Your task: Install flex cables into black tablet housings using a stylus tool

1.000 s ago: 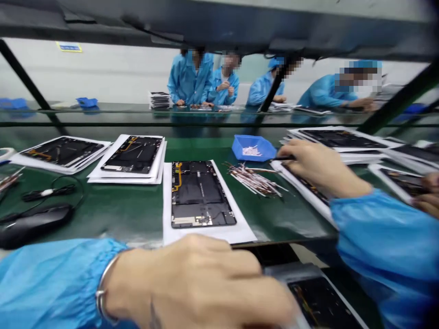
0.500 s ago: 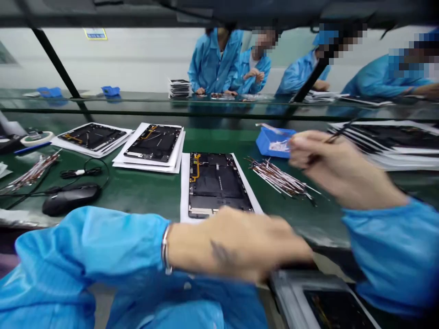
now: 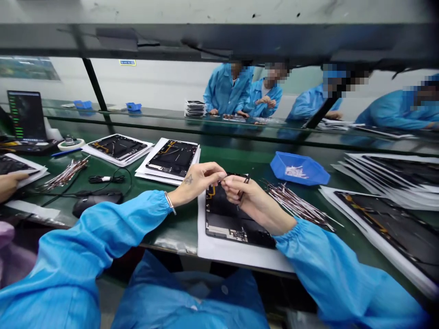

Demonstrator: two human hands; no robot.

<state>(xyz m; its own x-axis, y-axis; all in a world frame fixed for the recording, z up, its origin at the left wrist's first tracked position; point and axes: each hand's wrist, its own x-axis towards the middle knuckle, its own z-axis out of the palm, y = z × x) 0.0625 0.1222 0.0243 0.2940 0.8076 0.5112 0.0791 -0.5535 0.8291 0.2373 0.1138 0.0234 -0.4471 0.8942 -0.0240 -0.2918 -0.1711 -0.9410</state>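
An opened black tablet chassis (image 3: 229, 219) lies on a white sheet (image 3: 236, 254) at the green bench's near edge. Both my hands meet above its far end. My left hand (image 3: 196, 181) is pinched, fingertips touching something small and thin that I cannot make out. My right hand (image 3: 243, 192) is closed on black tweezers (image 3: 245, 181), tips pointing up. To the right lie a heap of thin pink-and-white cable strips (image 3: 297, 205) and a blue tray (image 3: 299, 168) of small parts.
More open chassis on white sheets: two at the left (image 3: 118, 147) (image 3: 172, 158), stacks at the right (image 3: 391, 221). A mouse (image 3: 98, 200), cable and laptop (image 3: 26, 116) sit left. Another person's hand (image 3: 9, 184) shows at the far left. Several workers in blue stand behind the far bench.
My right hand came back from the right-hand stack with the tweezers to the middle chassis. My left hand rose from the near edge to meet it. The camera pulled back and up.
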